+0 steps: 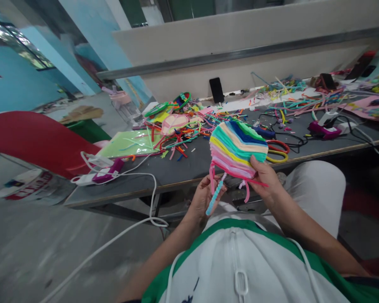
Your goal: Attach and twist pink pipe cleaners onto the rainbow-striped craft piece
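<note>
While the right hand (267, 177) pinches a striped multicoloured piece (236, 147) just right of the frame's centre, by the near edge of the counter (180, 169), the left hand (204, 197) pinches the light-blue stem (214, 202) beneath it. I can't make out the blurred lettering on the bucket (34, 187), far left, or the dark print (188, 299) on the shirt (214, 265), bottom centre.

Rainbow stripes on a craft piece (236, 148) against a dark grey table (173, 170).
The bands run pink, lilac, yellow, teal, cream, blue and green; the stick (213, 202) is pale blue with a lilac top. One looped handle (276, 160) is yellow, the phone (217, 89) black, the sheet (126, 143) light green, the chair (34, 139) red, the jacket (211, 261) white and green, the trousers (316, 191) white.
</note>
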### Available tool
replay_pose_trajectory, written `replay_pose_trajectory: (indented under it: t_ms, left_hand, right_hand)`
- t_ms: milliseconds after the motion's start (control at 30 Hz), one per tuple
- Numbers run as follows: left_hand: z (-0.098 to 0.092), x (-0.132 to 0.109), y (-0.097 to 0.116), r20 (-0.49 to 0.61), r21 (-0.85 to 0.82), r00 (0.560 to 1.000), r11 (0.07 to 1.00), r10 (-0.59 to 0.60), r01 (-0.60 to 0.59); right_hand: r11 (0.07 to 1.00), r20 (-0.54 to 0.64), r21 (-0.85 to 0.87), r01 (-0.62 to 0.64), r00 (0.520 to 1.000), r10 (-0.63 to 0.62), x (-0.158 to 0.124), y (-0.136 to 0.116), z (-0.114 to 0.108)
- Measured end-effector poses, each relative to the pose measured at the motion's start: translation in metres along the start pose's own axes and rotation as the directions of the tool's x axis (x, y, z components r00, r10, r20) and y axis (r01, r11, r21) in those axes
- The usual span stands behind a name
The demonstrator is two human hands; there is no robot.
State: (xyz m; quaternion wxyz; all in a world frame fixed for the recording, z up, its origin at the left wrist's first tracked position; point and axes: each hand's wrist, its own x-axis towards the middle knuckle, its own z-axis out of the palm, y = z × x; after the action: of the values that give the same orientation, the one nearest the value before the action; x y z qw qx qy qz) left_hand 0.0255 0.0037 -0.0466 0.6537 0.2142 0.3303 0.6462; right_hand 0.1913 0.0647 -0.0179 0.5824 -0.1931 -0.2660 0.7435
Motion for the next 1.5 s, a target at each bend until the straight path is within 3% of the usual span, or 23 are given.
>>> replay_pose_trajectory:
  t_ms: [233,600,867,1167,1500]
  left_hand:
    - [0.004,-0.003,-0.002,0.106,-0.096,0.994,0.994,-0.036,0.046]
    - [0.004,-0.007,-0.003,0.110,-0.099,0.994,0.994,-0.026,0.037]
    - [0.001,-0.007,-0.006,0.186,-0.141,0.982,0.989,-0.024,0.051]
    - [-0.002,-0.010,-0.012,0.153,-0.153,0.988,0.988,0.003,0.021]
    - [-0.003,-0.012,-0.013,0.072,-0.166,0.996,0.984,-0.050,0.062]
  right_hand:
    - [1.000,0.004,0.000,0.012,1.000,-0.012,0.000,0.004,0.001]
    - [1.000,0.036,-0.026,0.011,0.999,-0.010,0.000,0.009,0.000]
    - [1.000,0.057,-0.018,-0.001,0.998,0.002,-0.001,0.011,-0.001]
    - [0.999,0.059,-0.032,-0.003,0.998,0.005,-0.003,0.011,0.003]
    - [0.998,0.107,-0.060,-0.005,0.994,0.011,-0.007,0.011,0.005]
